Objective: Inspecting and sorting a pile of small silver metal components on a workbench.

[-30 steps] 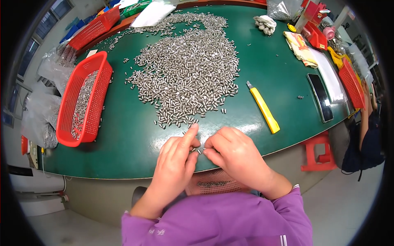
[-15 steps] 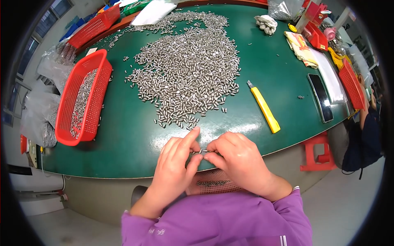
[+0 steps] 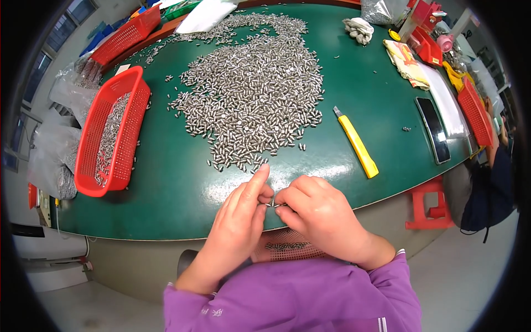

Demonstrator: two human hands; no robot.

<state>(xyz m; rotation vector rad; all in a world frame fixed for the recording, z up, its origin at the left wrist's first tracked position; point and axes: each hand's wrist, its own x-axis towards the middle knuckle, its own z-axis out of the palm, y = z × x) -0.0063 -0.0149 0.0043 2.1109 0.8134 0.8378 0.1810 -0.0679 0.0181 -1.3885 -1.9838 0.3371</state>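
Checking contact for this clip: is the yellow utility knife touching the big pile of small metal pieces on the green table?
Apart. The head view shows bare green table between the yellow utility knife and the pile of metal pieces.

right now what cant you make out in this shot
Head view only:
- The small metal piece pinched between the left hand and right hand: fingers cover most of it, its shape is too small to tell.
- The red basket on the lap: hands and table edge hide most of it.
- The person at far right: cut off by the fisheye rim.
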